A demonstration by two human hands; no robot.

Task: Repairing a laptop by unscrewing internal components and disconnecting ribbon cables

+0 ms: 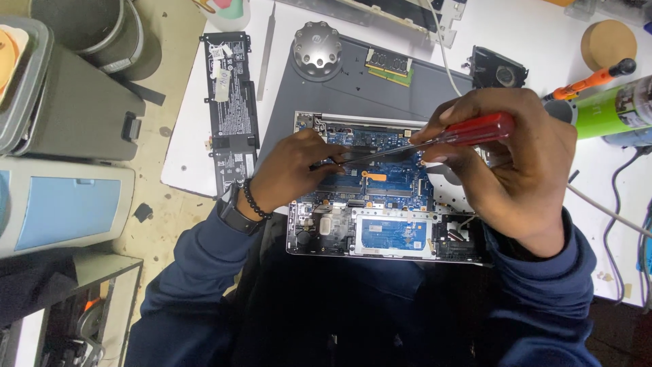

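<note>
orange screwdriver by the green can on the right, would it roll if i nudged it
Probably: the orange screwdriver has a round, slim handle lying flat on the white table, so it may roll sideways. The green can beside it might stop it. It looks light and stiff.

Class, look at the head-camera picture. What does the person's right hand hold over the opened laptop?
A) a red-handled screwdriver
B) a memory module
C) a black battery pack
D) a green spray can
A: the right hand grips a red-handled screwdriver, its shaft slanting down to the opened laptop, beside the left hand; the black battery pack lies untouched on the table.
</note>
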